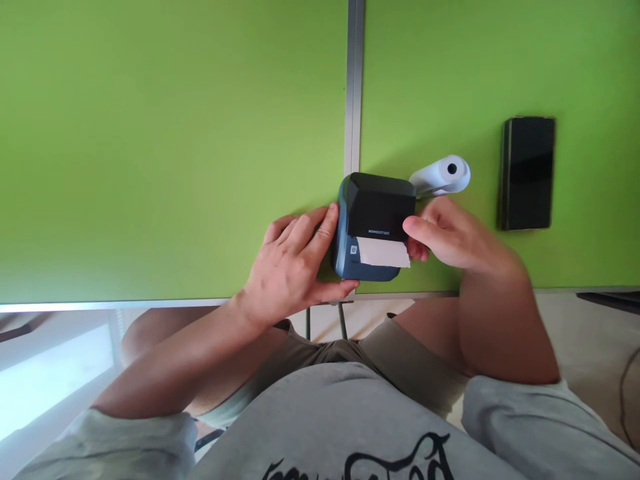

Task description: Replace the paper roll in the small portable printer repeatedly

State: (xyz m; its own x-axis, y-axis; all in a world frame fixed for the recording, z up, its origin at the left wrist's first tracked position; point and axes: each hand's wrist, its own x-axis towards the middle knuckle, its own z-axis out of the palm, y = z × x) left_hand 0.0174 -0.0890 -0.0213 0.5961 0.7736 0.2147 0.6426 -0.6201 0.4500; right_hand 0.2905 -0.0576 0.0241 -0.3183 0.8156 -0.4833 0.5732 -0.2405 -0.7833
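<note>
A small dark blue label printer (370,272) with a black lid (383,203) sits near the table's front edge. A strip of white paper (384,253) sticks out of its front slot. My left hand (295,257) braces the printer's left side, its thumb at the front edge and its fingers along the side. At the right side is my right hand (447,233), fingers curled and the thumb against the lid's right edge; the fingertips are partly hidden. Just behind that hand lies a white paper roll (440,175) on its side, a loose end curling out.
A black phone-like device (528,173) lies to the right on the green table (175,133). A grey metal seam (354,80) runs across the tabletop behind the printer. The table's front edge (150,303) is close to my lap.
</note>
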